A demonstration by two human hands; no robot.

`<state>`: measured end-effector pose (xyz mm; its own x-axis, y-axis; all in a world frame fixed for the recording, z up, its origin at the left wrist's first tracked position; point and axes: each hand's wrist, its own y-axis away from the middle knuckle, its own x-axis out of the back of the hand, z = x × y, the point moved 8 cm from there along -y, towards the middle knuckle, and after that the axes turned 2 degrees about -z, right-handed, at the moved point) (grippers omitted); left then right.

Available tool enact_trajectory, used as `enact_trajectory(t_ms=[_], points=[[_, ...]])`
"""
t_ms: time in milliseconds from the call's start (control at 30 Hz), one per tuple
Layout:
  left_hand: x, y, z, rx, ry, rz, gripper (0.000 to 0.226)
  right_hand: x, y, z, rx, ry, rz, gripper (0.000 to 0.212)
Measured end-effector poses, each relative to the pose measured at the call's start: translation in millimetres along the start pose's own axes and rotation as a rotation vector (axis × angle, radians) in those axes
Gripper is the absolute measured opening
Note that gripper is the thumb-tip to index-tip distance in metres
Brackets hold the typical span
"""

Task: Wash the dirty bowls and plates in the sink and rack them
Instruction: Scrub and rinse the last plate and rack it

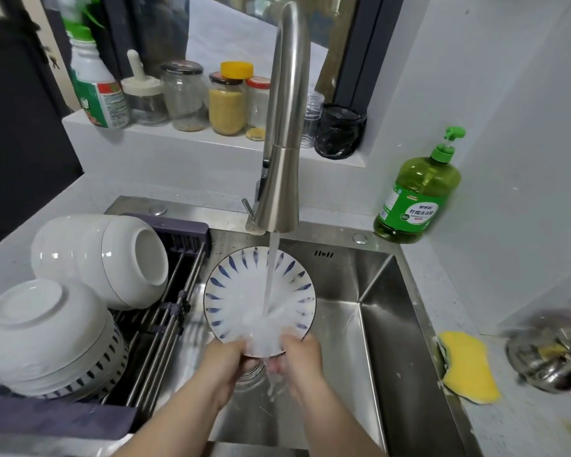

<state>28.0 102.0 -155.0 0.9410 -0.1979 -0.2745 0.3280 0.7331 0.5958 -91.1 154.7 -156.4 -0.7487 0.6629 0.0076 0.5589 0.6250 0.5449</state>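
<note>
Plate [259, 291] tilted face-up under tap [284, 143], near rim clasped by left hand [231, 361], right hand [299, 354]

The plate [259, 298] is white with blue dashes; racked bowls [99, 258] are white; the sponge [468, 367] is yellow; the soap bottle [416, 192] green; the sink [393, 308] silver.

head view | above sink [393, 308] | facing forward and down | close | wide-angle
</note>
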Motion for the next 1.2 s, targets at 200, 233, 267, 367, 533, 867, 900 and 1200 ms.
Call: enact_trajectory(t_ms=[200,233,267,367,533,867,900,1200], points=[[16,-11,18,0.049,-0.055,0.048,0.026,9,-2,-11,-0.058,0.074,-0.025,0.016],[11,-10,14,0.040,-0.043,0.047,0.026,4,0,-11,-0.051,0.036,-0.018,0.014],[5,-7,10,0.032,-0.031,0.036,0.027,-2,2,-8,-0.048,-0.004,-0.032,0.015],[7,-5,5,0.054,0.020,0.029,0.026,-6,7,-6,-0.058,0.042,-0.097,0.019],[21,-11,15,0.055,-0.020,0.010,0.024,21,-11,-27,0.029,0.211,-0.011,0.019],[20,-5,16,0.000,0.018,0.005,0.029,7,-5,-9,-0.033,0.112,-0.077,0.029],[21,-8,18,0.001,0.029,-0.010,0.028,10,-11,-11,-0.010,0.105,-0.058,0.029],[22,-4,-1,0.077,0.067,-0.018,0.025,-3,10,-4,-0.029,0.137,-0.118,0.021]])
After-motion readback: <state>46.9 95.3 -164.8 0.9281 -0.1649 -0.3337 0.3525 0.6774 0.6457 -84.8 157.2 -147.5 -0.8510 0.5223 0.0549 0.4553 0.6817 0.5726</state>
